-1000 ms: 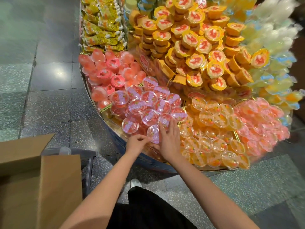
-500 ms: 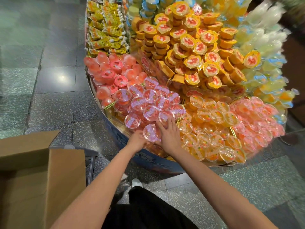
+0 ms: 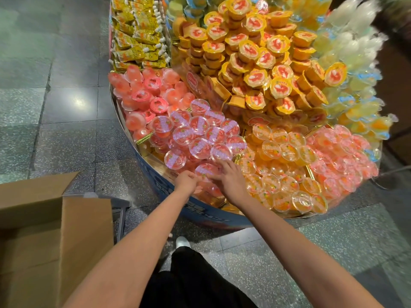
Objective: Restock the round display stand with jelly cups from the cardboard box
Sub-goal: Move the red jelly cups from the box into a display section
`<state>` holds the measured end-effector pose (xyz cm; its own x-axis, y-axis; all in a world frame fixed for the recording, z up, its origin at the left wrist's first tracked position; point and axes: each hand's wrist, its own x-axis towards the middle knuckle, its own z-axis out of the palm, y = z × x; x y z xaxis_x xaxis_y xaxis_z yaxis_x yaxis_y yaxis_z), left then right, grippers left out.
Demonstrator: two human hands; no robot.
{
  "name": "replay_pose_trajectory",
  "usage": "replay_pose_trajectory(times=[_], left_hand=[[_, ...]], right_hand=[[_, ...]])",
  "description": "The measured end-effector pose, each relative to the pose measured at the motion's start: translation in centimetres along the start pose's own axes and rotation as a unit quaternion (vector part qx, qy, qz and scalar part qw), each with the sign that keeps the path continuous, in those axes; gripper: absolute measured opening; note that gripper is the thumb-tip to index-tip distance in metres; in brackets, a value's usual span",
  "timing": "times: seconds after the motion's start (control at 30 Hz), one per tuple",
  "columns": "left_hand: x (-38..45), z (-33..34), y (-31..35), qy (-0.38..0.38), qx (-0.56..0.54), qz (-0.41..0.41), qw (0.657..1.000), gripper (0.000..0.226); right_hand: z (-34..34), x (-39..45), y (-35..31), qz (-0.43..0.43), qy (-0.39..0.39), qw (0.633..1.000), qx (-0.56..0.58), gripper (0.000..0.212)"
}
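Head view: left hand [image 3: 187, 181] and right hand [image 3: 231, 179] both grasp a clear, pink-filled jelly cup [image 3: 205, 171]

Two hands at lower centre: left hand [image 3: 188, 181], right hand [image 3: 230, 180]. One round display stand [image 3: 200, 211]. One cardboard box [image 3: 55, 236] at lower left. About fourteen clear pink-lidded jelly cups [image 3: 200, 147] at centre, lids up. Yellow-lidded orange cups [image 3: 262, 61] at upper centre and yellow sachets [image 3: 135, 41] at upper left, too many and too overlapped for a count.
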<state>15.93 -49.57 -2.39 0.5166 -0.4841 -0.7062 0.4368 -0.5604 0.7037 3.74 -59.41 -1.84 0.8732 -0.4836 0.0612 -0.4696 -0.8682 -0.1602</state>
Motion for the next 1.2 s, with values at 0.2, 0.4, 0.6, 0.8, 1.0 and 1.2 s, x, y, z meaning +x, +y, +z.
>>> replay_pose_trajectory(times=[0.2,0.4,0.6,0.8,1.0,1.2], left_hand=[[-0.8,0.8,0.5,-0.028,-0.028,0.011,0.999,0.013],[-0.8,1.5,1.2,-0.045,-0.013,0.031,0.998,0.010],[-0.7,1.1,1.9,-0.048,-0.009,0.042,0.998,0.012],[-0.8,2.2,2.8,-0.133,0.026,0.034,0.990,0.011],[0.3,3.3,1.6,-0.087,0.036,0.019,0.995,0.016],[1.3,2.0,1.7,-0.085,0.025,-0.001,0.996,0.011]], right_hand=[[0.0,-2.2,1.9,-0.011,0.046,0.996,0.081,0.032],[-0.2,-3.1,2.7,0.003,0.067,0.985,0.159,0.031],[-0.2,-3.1,2.7,-0.014,0.084,0.975,0.203,0.031],[0.0,-4.4,5.6,-0.020,0.117,0.973,0.200,0.028],[2.4,-4.6,5.5,0.027,0.077,0.970,0.228,0.028],[2.4,-3.8,4.8,0.037,0.061,0.971,0.230,0.023]])
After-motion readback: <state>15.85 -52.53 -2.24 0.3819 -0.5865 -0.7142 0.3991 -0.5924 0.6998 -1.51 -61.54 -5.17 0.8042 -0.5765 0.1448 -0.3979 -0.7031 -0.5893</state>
